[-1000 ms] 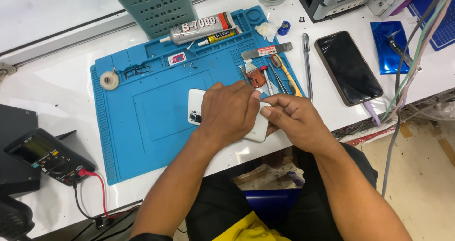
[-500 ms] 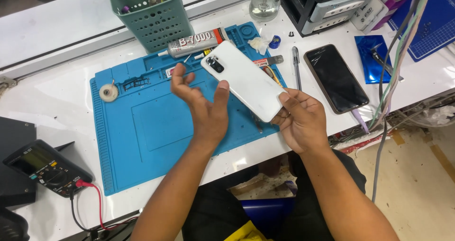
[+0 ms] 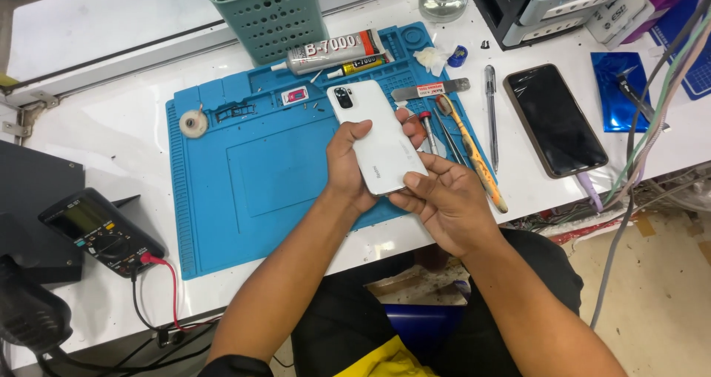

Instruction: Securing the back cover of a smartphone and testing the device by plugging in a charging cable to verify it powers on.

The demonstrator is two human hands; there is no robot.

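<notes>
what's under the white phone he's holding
The white phone is held back side up by the left hand and right hand, over the blue repair mat. Its screen side and the mat directly beneath are hidden.

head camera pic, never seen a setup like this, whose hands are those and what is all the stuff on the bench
The picture comes from a camera worn on a person's head, looking down at their own two bare hands; there is no machine. Both hands hold a white phone, back side up, its camera cluster at the far end. The left hand grips its left edge and the right hand supports the near corner. Below lies a blue work mat on a white bench. On the mat: a glue tube, a small tape roll, and hand tools beside the right hand. Right of the mat a dark phone lies screen up. At the far edge stands a green basket; at the left, a multimeter.
</notes>
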